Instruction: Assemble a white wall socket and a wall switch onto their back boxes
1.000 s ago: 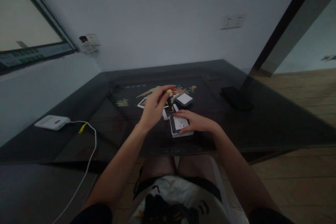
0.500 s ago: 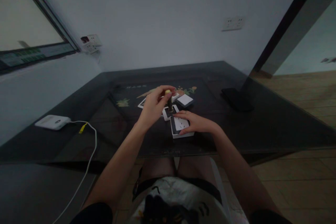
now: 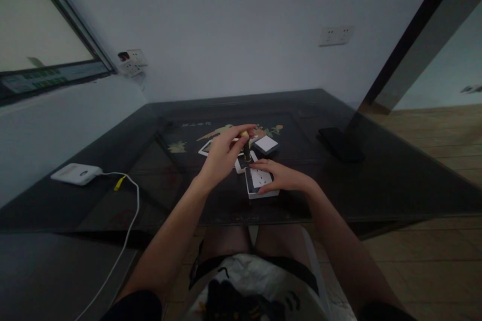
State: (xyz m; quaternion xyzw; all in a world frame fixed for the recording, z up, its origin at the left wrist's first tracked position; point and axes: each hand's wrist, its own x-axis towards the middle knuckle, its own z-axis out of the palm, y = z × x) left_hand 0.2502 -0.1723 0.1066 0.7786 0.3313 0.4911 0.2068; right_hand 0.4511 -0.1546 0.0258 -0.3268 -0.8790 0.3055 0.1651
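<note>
Between the fingers of my left hand [image 3: 225,152] is a short screwdriver [image 3: 247,149] with a yellow-topped dark handle, held nearly upright. Its lower end meets a small white frame with a dark middle [image 3: 241,164]; the tip itself is too small to make out. My right hand [image 3: 280,175] is closed over a white wall socket [image 3: 260,179] set in a white box, thumb at the near side and fingers at the far side. Just beyond lies a white square panel on a grey base [image 3: 266,144]. Another white frame [image 3: 204,148] is partly hidden behind my left hand.
A black pouch-like object [image 3: 341,144] lies on the right of the dark table [image 3: 301,110]. On the left, a white device [image 3: 76,174] trails a white cable [image 3: 136,205] with a yellow tag over the front edge. Wall sockets [image 3: 336,35] are behind.
My left hand has shifted slightly right and its fingers have turned around the screwdriver's top, which leans a little differently. My right hand stays on the socket.
</note>
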